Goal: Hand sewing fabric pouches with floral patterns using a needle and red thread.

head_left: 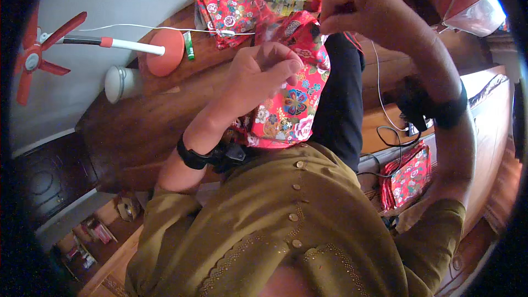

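Note:
Red floral fabric (294,102), printed with flowers and a blue butterfly, lies gathered over my lap. At its upper part, my left hand (264,71) is closed with thumb and forefinger together, gripping the cloth. A thin red line, perhaps thread, crosses its forefinger. My right hand (363,14) is raised to the right of the cloth, its fingertips pinched together. Whatever they hold is too small to make out. Just left of that hand, a small red spool (317,1) stands on the wooden table.
Folded red floral pieces (228,8) lie on the wooden table (181,96), and another stack (407,176) is at my right. A red-based fan (166,52), a green tube (189,45) and a white container (121,83) stand left. White and black cords (397,144) run at right.

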### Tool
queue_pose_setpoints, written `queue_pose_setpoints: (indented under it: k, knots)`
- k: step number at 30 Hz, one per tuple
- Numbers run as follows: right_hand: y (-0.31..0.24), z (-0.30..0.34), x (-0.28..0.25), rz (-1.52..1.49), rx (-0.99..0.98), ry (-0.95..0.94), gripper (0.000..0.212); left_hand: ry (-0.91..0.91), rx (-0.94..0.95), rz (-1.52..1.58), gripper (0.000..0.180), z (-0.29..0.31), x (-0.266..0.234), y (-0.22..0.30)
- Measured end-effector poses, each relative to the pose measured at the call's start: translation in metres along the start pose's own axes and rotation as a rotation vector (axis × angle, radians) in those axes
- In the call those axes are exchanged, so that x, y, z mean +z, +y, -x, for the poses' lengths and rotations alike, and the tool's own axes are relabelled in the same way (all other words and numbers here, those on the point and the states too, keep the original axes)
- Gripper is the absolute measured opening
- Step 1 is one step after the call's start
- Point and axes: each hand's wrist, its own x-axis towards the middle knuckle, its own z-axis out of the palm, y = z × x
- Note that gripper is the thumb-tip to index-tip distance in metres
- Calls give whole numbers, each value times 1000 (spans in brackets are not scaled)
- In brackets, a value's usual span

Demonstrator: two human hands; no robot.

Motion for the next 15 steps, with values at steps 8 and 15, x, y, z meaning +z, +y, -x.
queue_pose_setpoints:
  k: [8, 15]
  knots:
    - [-56, -14, -39, 36, 38, -59, 14, -75, -81, 263, 18, 8, -9, 6]
    - [-89, -26, -49, 388, -149, 541, 14, -78, -37, 259, 30, -1, -11, 18]
